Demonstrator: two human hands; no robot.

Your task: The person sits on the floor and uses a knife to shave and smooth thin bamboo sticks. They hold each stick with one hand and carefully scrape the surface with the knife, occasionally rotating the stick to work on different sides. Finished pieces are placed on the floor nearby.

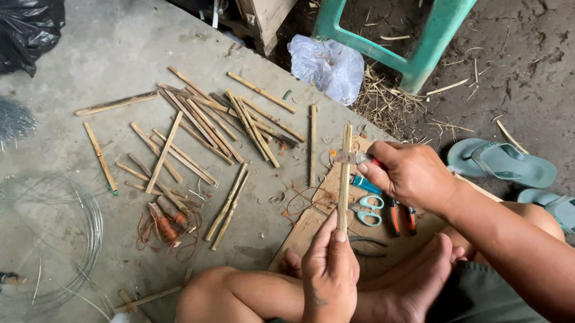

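over crossed legs: left hand (pixel 329 272) pinches stick (pixel 344 184) low end, keeps it upright for work. right hand (pixel 408 173) grips tool at top. scissors (pixel 368 209) close on board (pixel 314 224), handy.

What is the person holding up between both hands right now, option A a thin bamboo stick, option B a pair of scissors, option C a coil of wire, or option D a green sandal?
A: the left hand grips the lower end of a thin bamboo stick and the right hand pinches it near the top, while the scissors lie on the board below.
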